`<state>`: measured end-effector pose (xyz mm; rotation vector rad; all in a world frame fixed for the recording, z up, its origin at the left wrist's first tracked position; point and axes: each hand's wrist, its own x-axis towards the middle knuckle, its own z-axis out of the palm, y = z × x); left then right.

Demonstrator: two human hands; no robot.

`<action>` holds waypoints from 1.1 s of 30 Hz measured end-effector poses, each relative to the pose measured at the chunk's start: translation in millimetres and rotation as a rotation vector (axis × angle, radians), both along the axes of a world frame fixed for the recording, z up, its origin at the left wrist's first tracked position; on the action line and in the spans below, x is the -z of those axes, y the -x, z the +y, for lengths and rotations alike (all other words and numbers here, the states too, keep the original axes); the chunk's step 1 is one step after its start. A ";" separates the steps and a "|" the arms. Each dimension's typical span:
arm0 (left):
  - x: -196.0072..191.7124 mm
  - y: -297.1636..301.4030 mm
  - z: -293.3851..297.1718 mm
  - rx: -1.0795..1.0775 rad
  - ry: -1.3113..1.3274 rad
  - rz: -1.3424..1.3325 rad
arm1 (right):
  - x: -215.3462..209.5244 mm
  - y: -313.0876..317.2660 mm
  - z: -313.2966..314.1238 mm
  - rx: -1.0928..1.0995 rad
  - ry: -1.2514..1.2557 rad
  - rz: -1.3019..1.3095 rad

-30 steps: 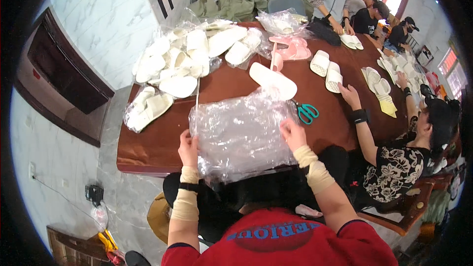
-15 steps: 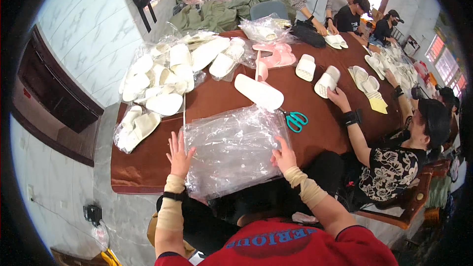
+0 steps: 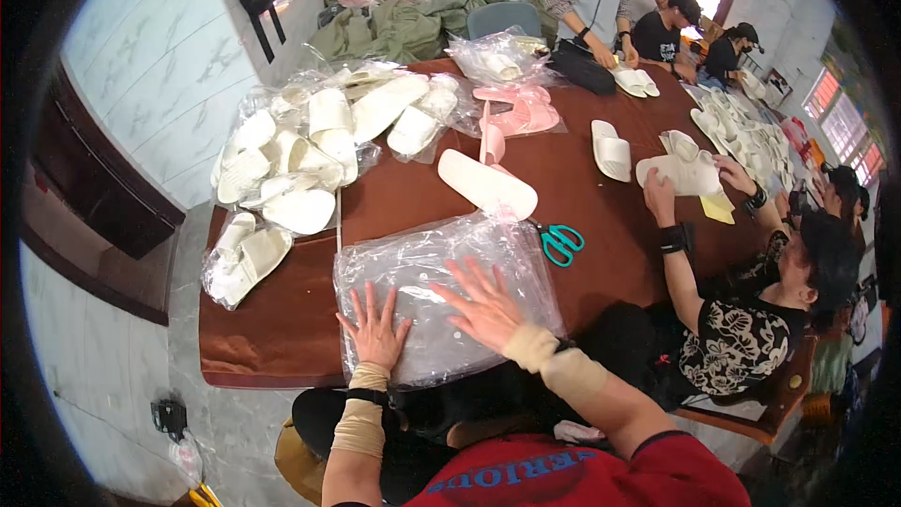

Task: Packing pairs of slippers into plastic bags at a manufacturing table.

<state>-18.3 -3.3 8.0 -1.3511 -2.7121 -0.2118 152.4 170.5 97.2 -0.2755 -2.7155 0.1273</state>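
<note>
— Left hand and right hand: both spread flat, fingers splayed wide, palms down on the stack of clear plastic bags. Gripped nothing; pressed only.

— Why flat?

— Probably to hold the slippery film still and smooth it against the tabletop. Stack lay at the near edge, squarely in front of the body, within easy reach.

— Around the stack?

— Just beyond the stack, one white slipper, sole side up, laid loose. Right of the stack, teal-handled scissors, blades shut, parked near yet apart. Far left of the stack, bagged white slippers heaped together, seemingly finished work kept out of the way. Beyond the stack, pink slippers in film.

— Others present?

— Right of the stack, a co-worker's hands on a white slipper pair. More people well beyond the stack, detail too small to tell.
</note>
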 end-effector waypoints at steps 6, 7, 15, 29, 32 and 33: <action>-8.5 -0.6 12.3 -0.063 0.061 -0.045 | 36.2 32.6 110.3 -0.007 0.739 -0.812; -7.2 -0.7 9.0 -0.061 0.039 -0.017 | 22.3 31.2 119.5 0.119 0.640 -0.501; -13.3 -4.5 16.3 -0.076 0.038 -0.064 | 31.2 55.5 239.5 0.518 0.615 -0.156; -29.9 -2.4 29.1 -0.111 0.140 -0.148 | -97.6 -14.8 417.0 0.783 -0.745 0.028; -29.2 1.9 20.3 -0.136 0.198 -0.096 | -28.5 84.4 365.7 0.588 -0.495 -0.311; -27.9 -1.3 26.9 -0.121 0.187 -0.107 | -10.8 106.0 355.1 0.544 0.312 0.224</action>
